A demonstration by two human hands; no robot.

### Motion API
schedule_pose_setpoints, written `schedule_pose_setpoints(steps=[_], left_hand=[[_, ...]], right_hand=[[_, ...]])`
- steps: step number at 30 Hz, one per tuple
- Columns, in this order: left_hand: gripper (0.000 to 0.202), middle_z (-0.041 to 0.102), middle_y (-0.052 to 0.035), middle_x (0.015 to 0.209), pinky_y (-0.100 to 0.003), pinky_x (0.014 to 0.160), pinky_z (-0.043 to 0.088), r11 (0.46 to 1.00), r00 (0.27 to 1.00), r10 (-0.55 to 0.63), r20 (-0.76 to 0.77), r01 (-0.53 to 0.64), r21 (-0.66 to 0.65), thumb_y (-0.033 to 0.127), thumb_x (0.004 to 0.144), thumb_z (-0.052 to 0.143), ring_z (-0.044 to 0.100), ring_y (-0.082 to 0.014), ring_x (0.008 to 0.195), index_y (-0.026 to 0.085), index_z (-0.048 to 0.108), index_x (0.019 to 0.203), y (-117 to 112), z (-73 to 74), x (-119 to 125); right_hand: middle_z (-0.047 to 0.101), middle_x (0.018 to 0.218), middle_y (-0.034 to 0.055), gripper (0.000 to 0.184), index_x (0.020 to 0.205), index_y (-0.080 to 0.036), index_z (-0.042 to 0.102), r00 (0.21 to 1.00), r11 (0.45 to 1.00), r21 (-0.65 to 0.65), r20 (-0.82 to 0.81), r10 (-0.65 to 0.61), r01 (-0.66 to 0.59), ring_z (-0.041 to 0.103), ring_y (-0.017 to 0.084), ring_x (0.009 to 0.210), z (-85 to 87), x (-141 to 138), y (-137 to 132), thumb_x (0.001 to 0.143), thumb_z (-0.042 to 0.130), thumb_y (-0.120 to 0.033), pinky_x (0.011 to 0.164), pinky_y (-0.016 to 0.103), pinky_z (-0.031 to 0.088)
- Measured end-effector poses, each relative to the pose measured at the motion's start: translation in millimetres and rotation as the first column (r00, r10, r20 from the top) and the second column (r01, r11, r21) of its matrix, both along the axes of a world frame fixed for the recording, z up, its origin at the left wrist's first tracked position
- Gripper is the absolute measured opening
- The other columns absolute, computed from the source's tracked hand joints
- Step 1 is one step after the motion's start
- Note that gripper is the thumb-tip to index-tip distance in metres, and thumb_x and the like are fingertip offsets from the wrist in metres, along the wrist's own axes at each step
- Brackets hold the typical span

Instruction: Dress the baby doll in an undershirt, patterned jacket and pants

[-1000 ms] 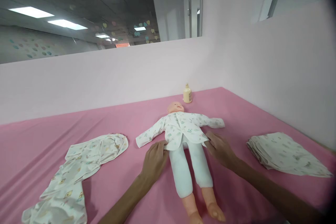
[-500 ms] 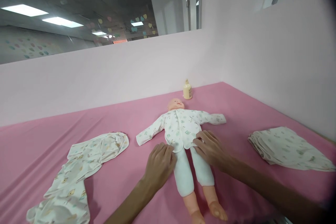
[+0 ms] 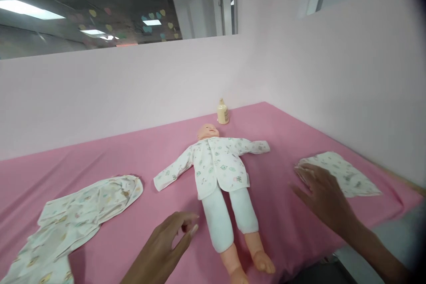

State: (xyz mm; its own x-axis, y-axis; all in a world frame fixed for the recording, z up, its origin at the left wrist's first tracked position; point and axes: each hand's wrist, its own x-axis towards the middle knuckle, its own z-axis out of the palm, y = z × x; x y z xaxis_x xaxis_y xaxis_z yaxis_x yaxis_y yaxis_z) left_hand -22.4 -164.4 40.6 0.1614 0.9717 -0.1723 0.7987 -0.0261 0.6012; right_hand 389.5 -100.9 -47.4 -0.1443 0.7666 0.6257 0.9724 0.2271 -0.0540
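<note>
The left hand [image 3: 166, 237] has loosely curled fingers, parted from the thumb; just right of them lies the doll [image 3: 219, 226] in its white jacket [image 3: 229, 166]. The right hand [image 3: 324, 197] spreads its fingers at the folded cloth [image 3: 349, 175]; contact I cannot tell.

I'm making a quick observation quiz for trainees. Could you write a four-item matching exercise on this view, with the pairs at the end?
Things
1. Bottle
2. Doll
3. Left hand
4. Right hand

Places and states
A. Beside the doll's legs, holding nothing
B. At the folded cloth, thumb spread from the fingers
C. Upright near the wall, beyond the doll's head
D. On its back, in a patterned jacket

Pairs: 1-C, 2-D, 3-A, 4-B
</note>
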Motion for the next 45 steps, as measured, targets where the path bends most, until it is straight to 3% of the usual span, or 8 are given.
schedule_pose_setpoints(steps=[4, 11, 20, 25, 29, 37, 42, 45], left_hand=[[0.039, 0.064, -0.0024, 0.109, -0.030, 0.094, 0.048, 0.999, 0.999, -0.035, -0.014, 0.034, -0.033, 0.054, 0.095, 0.039, 0.059, -0.0194, 0.105, 0.029, 0.061, 0.115, -5.5, -0.9, -4.7], [0.045, 0.068, -0.0017, 0.105, -0.032, 0.086, 0.052, 0.986, 0.992, -0.125, 0.004, 0.124, 0.110, 0.050, 0.089, 0.053, 0.065, -0.0208, 0.095, 0.036, 0.055, 0.132, -18.5, -16.9, 15.7], [0.046, 0.066, -0.0040, 0.103, -0.032, 0.077, 0.053, 0.967, 0.984, -0.170, 0.052, 0.157, 0.199, 0.047, 0.095, 0.047, 0.064, -0.0201, 0.089, 0.035, 0.045, 0.139, -17.4, 13.9, 37.3], [0.086, 0.047, -0.0137, 0.142, -0.032, 0.078, 0.054, 0.919, 0.934, -0.258, 0.247, 0.158, 0.363, 0.046, 0.084, 0.066, 0.061, -0.0233, 0.105, 0.033, 0.018, 0.154, 26.5, 59.4, 77.6], [0.053, 0.061, -0.0082, 0.121, -0.028, 0.075, 0.052, 0.898, 0.846, -0.304, 0.439, 0.100, 0.429, 0.045, 0.087, 0.063, 0.062, -0.0209, 0.098, 0.026, 0.050, 0.134, 66.1, 91.7, 103.7], [0.042, 0.060, -0.0010, 0.072, -0.024, 0.063, 0.042, 0.878, 0.687, -0.146, 0.712, -0.241, 0.412, 0.056, 0.087, 0.059, 0.053, -0.0123, 0.067, 0.015, 0.063, 0.078, 118.4, 84.1, 72.4], [0.038, 0.070, -0.0069, 0.102, -0.030, 0.078, 0.050, 0.895, 0.348, -0.140, 0.927, -0.356, 0.269, 0.052, 0.085, 0.064, 0.063, -0.0168, 0.089, 0.018, 0.066, 0.101, 139.1, 82.9, 47.1], [0.034, 0.068, -0.0076, 0.115, -0.032, 0.085, 0.050, 0.897, 0.285, -0.234, 0.930, -0.307, 0.320, 0.048, 0.088, 0.062, 0.063, -0.0194, 0.102, 0.019, 0.066, 0.106, 141.3, 90.5, 41.7]], right_hand=[[0.059, 0.124, 0.0167, 0.042, 0.120, -0.018, 0.059, 0.946, 0.950, -0.106, 0.177, -0.271, 0.292, 0.055, 0.038, 0.112, -17.8, 50.5, -13.8, 0.093, 0.045, -0.048, 0.089, 0.055, 0.044], [0.066, 0.104, 0.0133, 0.028, 0.108, -0.018, 0.062, 0.944, 0.919, -0.216, 0.119, -0.309, 0.329, 0.062, 0.031, 0.096, -2.0, 46.5, 1.7, 0.095, 0.040, -0.029, 0.075, 0.043, 0.048], [0.070, 0.092, 0.0079, 0.031, 0.105, -0.022, 0.061, 0.797, 0.950, -0.277, -0.536, -0.277, 0.144, 0.064, 0.026, 0.078, 90.5, 15.6, -2.7, 0.090, 0.051, -0.048, 0.061, 0.034, 0.047], [0.069, 0.090, 0.0051, 0.039, 0.098, -0.020, 0.062, 0.511, 0.898, -0.174, -0.857, 0.064, -0.403, 0.065, 0.022, 0.076, 159.1, -65.5, -8.7, 0.079, 0.070, -0.053, 0.057, 0.030, 0.049], [0.068, 0.087, 0.0024, 0.040, 0.097, -0.020, 0.063, 0.239, 0.713, -0.016, -0.947, 0.214, -0.701, 0.065, 0.020, 0.078, 187.1, -119.7, 9.1, 0.072, 0.078, -0.047, 0.061, 0.028, 0.051], [0.069, 0.081, 0.0043, 0.038, 0.082, -0.020, 0.065, -0.030, 0.652, 0.034, -0.999, 0.017, -0.757, 0.064, 0.020, 0.076, 172.5, -123.8, 55.6, 0.075, 0.072, -0.056, 0.065, 0.030, 0.053], [0.067, 0.080, 0.0043, 0.025, 0.080, -0.021, 0.063, -0.016, 0.881, -0.062, -0.997, -0.079, -0.469, 0.062, 0.021, 0.073, 141.0, -85.8, 83.1, 0.072, 0.075, -0.042, 0.058, 0.031, 0.051], [0.065, 0.084, 0.0041, 0.026, 0.082, -0.020, 0.059, 0.175, 0.952, -0.140, -0.980, -0.094, -0.271, 0.061, 0.021, 0.077, 126.5, -69.9, 95.1, 0.072, 0.073, -0.040, 0.062, 0.032, 0.051]])
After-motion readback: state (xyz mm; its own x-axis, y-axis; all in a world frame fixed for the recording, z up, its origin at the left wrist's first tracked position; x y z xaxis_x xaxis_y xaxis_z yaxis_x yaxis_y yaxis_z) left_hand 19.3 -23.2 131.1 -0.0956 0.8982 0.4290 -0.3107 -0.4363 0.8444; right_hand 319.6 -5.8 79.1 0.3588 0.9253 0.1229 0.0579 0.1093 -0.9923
